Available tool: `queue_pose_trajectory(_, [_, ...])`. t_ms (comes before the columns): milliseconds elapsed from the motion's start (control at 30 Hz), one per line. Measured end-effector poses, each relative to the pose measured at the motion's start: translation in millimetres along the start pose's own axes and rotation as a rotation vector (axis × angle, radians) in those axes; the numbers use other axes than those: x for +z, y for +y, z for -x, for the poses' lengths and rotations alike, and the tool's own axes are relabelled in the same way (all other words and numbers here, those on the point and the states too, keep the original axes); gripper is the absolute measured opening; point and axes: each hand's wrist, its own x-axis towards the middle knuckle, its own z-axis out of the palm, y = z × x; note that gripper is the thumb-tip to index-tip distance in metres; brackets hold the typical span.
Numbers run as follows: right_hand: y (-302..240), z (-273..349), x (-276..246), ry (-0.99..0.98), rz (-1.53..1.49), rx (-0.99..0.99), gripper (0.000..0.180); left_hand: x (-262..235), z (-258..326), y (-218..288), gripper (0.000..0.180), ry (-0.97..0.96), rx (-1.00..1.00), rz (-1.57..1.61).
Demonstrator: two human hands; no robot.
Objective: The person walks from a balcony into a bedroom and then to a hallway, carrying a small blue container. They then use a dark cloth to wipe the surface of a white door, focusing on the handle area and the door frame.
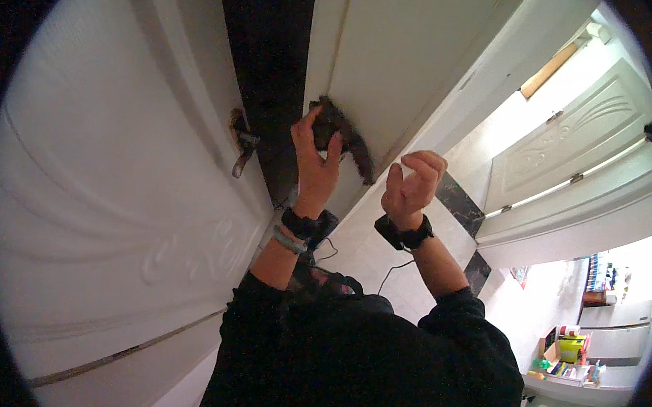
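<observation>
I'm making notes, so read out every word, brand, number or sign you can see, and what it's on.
No readable text anywhere.
Yellow box, lower right: too small and blurred to read.
Colourful items at far right: too small.
Dark object at the left hand: blurred, no lettering shows.

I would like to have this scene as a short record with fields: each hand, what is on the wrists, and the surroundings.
Left hand: thumb and fingers spread around a dark blurred item; whether it grips or only touches cannot be told
Right hand: raised, fingers loosely bent, nothing visible in it
Left wrist: black band and pale bracelet
Right wrist: black strap
Left side: white door with a lever handle
Lower right: yellow package among small goods
</observation>
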Motion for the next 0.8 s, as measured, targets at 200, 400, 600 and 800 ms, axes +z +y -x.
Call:
queue_pose_trajectory(200, [18.3,-11.0,14.0,-0.049,0.075,-0.13,0.025,-2.7,34.4,-33.5,0.047,-0.049,-0.145,-0.09])
queue_pose_trajectory(400, [28.4,-6.8,23.0,0.061,0.128,-0.168,0.03,1.3,-11.5,-38.6,0.043,0.047,-0.022,-0.015])
queue_pose_trajectory(600, [29.5,-0.5,21.1,0.029,0.126,-0.156,0.029,-19.2,-5.3,-52.1,0.037,-0.1,-0.042,-0.151])
queue_pose_trajectory(800, [23.7,-1.8,23.8,0.058,0.09,-0.152,0.029,-15.9,-20.9,-36.9,0.033,-0.026,0.027,-0.097])
